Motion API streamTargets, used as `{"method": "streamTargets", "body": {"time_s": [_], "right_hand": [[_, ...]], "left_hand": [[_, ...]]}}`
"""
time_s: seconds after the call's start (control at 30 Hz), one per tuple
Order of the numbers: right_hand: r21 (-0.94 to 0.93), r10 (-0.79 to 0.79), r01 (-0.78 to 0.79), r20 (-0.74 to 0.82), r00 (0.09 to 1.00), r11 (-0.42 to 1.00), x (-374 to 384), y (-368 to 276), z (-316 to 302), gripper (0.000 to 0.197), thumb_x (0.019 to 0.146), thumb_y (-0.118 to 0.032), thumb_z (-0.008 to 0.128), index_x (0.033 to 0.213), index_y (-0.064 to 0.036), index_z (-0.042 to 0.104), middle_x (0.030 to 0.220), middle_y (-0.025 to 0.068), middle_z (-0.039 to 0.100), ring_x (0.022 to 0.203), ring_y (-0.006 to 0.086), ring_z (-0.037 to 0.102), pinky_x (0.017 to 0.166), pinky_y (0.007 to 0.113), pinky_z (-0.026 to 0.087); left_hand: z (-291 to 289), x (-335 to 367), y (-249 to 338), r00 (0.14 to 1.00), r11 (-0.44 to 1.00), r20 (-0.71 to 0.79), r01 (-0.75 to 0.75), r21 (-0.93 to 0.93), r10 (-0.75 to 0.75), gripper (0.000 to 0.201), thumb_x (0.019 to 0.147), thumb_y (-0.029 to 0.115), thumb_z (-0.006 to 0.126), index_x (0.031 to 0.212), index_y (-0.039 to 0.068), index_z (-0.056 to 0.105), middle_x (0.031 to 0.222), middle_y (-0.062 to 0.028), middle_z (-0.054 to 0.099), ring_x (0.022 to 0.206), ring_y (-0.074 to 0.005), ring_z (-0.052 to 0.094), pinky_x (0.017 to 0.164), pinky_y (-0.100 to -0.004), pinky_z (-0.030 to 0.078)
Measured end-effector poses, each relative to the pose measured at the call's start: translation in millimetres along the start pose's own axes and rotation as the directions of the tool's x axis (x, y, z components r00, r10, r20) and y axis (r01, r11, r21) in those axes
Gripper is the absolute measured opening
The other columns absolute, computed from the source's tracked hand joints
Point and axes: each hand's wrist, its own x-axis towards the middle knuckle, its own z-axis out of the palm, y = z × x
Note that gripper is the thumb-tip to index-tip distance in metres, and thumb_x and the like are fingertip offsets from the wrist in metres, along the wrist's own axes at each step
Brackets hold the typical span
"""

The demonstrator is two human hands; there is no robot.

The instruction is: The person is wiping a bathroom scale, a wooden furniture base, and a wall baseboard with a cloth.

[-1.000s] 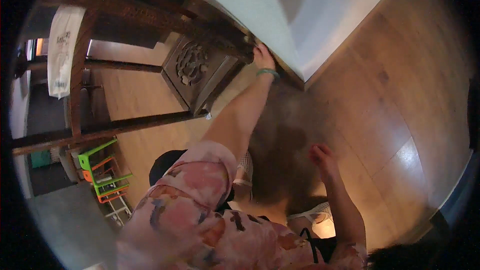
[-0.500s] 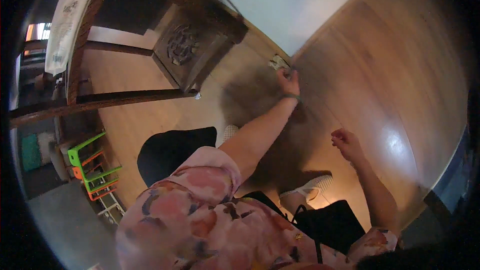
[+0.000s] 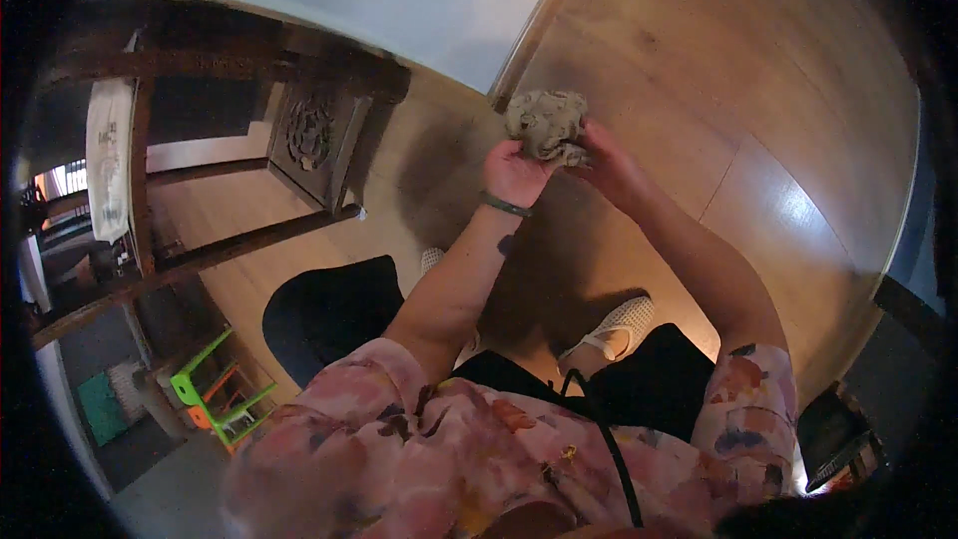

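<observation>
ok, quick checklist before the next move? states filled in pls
1. Both hands on the cloth: ok, left grip at its lower left, right grip at its right edge.
2. Firmness of hold: cannot tell, fingers partly hidden.
3. Cloth spread flat: not ok, crumpled into a bundle.
4. Bracelet off the cloth: ok, sits on the left wrist.
5. Carved dark wooden furniture apart from both arms: ok, off to the left.
6. Both shoes fully visible: not ok, right shoe mostly shows, left largely hidden behind the forearm.
</observation>
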Motion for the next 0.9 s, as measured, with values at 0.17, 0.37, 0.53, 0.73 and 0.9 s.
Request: {"method": "streamTargets", "body": {"time_s": [0.17, 0.37, 0.53, 0.73, 0.9], "right_hand": [[0.153, -0.165, 0.158, 0.037, 0.986, 0.976, 11, -8, 17, 0.035, 0.087, -0.023, 0.055, 0.119, -0.0097, 0.048, 0.108, 0.0067, 0.056, 0.096, 0.0191, 0.056, 0.082, 0.034, 0.047], [-0.03, -0.29, 0.289, -0.155, 0.944, 0.957, 28, -16, -10, 0.023, 0.081, -0.007, 0.054, 0.104, -0.0097, 0.054, 0.099, 0.0019, 0.057, 0.091, 0.0143, 0.053, 0.08, 0.032, 0.043], [-0.412, -0.588, 0.508, -0.088, 0.804, 0.756, 26, -28, -5, 0.016, 0.082, -0.005, 0.053, 0.098, -0.0048, 0.056, 0.096, 0.0064, 0.06, 0.087, 0.0177, 0.057, 0.077, 0.03, 0.047], [-0.781, -0.338, 0.621, 0.567, 0.751, 0.07, -14, -30, 37, 0.035, 0.075, 0.002, 0.056, 0.11, -0.0046, 0.056, 0.121, 0.0182, 0.049, 0.107, 0.0327, 0.052, 0.091, 0.036, 0.044], [-0.694, -0.503, 0.586, 0.361, 0.785, 0.418, 6, -5, 21, 0.038, 0.071, 0.001, 0.062, 0.108, -0.0035, 0.056, 0.118, 0.0178, 0.051, 0.102, 0.0357, 0.054, 0.087, 0.037, 0.046]], "left_hand": [[-1, -2, 7, 1.0, 0.96, -0.01, 0.017, 0.281, -0.015, 0.047, 0.082, 0.011, 0.045, 0.128, 0.005, 0.041, 0.126, -0.0129, 0.049, 0.119, -0.0305, 0.045, 0.099, -0.0487, 0.037], [16, 2, 14, 0.927, 0.706, -0.226, -0.056, 0.706, 0.299, 0.034, 0.085, 0.001, 0.05, 0.115, 0.015, 0.048, 0.112, -0.0045, 0.055, 0.095, -0.0205, 0.06, 0.07, -0.0367, 0.056], [21, 10, 9, 0.871, 0.604, -0.22, -0.105, 0.79, 0.439, 0.026, 0.086, 0.008, 0.054, 0.111, 0.015, 0.049, 0.107, -0.0021, 0.055, 0.094, -0.0151, 0.056, 0.063, -0.0334, 0.054], [19, 4, -13, 0.923, 0.631, -0.177, -0.086, 0.771, 0.341, 0.027, 0.089, 0.023, 0.056, 0.112, 0.009, 0.052, 0.104, -0.0018, 0.056, 0.093, -0.0126, 0.054, 0.066, -0.027, 0.047], [1, 3, 0, 0.915, 0.55, -0.103, -0.142, 0.823, 0.39, 0.024, 0.087, 0.015, 0.056, 0.11, 0.007, 0.052, 0.099, -0.004, 0.057, 0.085, -0.0149, 0.056, 0.069, -0.0309, 0.046]]}}
